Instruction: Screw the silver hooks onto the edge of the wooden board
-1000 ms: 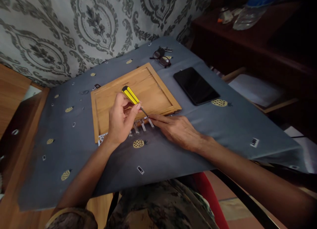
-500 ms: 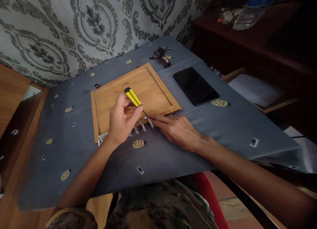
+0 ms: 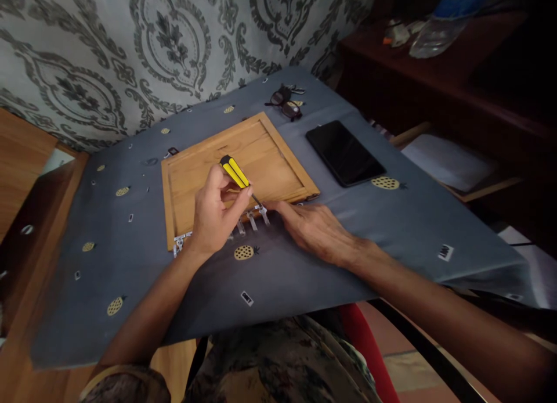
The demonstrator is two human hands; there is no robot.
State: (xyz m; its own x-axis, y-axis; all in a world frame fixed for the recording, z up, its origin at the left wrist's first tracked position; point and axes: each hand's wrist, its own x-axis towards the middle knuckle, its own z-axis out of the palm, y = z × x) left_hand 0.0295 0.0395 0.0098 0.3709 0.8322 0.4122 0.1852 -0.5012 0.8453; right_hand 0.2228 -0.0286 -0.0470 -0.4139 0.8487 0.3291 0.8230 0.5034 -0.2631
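Barely anything has shifted: the right hand (image 3: pixel 317 231) has drawn its fingertips slightly back from the metal brackets (image 3: pixel 252 219). Meanwhile the left hand (image 3: pixel 213 217) stays clamped on the screwdriver (image 3: pixel 235 171), its yellow handle striped black, thin shaft angled down to the brackets at the near edge of the framed wooden panel (image 3: pixel 278 159) on the counter (image 3: pixel 282 275). That right hand lies flat, fingers open. Printed tags (image 3: pixel 246 298) are too small to read
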